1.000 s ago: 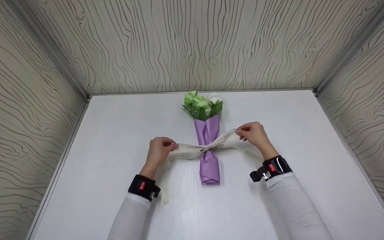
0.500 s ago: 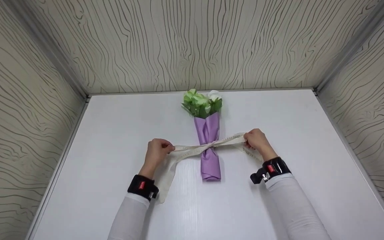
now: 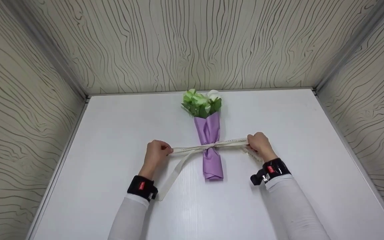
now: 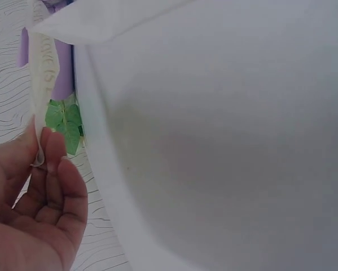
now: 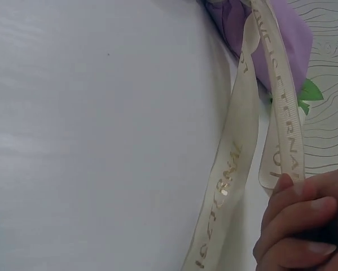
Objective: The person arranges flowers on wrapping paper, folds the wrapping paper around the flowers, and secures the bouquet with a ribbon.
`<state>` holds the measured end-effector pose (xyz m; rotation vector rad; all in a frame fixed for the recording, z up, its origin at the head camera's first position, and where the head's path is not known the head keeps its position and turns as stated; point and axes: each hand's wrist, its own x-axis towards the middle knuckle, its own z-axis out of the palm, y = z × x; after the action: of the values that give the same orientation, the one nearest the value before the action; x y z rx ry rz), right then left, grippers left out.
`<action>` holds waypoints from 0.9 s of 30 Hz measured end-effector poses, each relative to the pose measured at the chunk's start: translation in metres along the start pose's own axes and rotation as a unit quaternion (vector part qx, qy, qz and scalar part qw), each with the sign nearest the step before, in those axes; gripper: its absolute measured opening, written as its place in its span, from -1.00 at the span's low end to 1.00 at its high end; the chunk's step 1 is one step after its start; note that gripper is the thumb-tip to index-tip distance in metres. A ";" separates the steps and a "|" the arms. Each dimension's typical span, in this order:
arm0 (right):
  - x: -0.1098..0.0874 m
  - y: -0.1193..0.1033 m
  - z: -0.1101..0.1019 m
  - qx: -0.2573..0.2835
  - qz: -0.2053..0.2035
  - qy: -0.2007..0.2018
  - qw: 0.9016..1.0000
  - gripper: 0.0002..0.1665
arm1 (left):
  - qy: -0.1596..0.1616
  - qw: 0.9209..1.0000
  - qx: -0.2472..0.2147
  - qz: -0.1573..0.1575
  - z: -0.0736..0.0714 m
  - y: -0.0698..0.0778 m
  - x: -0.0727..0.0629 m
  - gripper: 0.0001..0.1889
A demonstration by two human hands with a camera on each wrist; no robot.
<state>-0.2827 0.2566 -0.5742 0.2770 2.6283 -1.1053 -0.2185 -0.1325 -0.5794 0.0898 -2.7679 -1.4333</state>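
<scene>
A bouquet of green and white flowers [image 3: 199,102] in purple wrapping paper [image 3: 208,130] lies on the white table. Round its waist goes a cream ribbon [image 3: 230,143] with gold lettering, crossed in a knot [image 3: 209,146] at the front. My left hand [image 3: 156,154] pinches one stretch of ribbon between thumb and fingers, left of the bouquet. On the other side my right hand [image 3: 260,145] grips a ribbon loop with curled fingers. Both stretches look taut. One loose tail [image 3: 175,175] hangs down by the left wrist; another tail [image 5: 225,192] trails beside the right hand in the right wrist view.
The white table [image 3: 118,120] reaches back to a wood-grain patterned wall [image 3: 192,43]. Similar panels stand at left and right, with grey metal edging at the corners. Each wrist wears a black strap with a small camera.
My right hand has moved slightly right and toward me, the left a little left. The ribbon has drawn straighter and the knot tighter. The wrapping's lower end has shifted slightly right.
</scene>
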 end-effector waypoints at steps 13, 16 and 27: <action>-0.006 0.014 -0.001 -0.013 0.018 0.000 1.000 -0.69 | 0.004 0.999 0.028 -0.028 -0.001 -0.006 0.001 -0.92; -0.007 0.016 -0.001 -0.013 0.025 -0.001 1.000 -0.70 | 0.003 0.999 0.028 -0.029 -0.002 -0.006 0.001 -0.92; -0.009 0.020 -0.002 -0.030 0.022 0.007 0.999 -0.67 | 0.004 0.999 0.033 -0.026 -0.001 -0.008 0.001 -0.92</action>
<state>-0.2692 0.2712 -0.5834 0.3278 2.6491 -1.0110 -0.2186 -0.1379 -0.5857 0.1706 -2.8284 -1.3486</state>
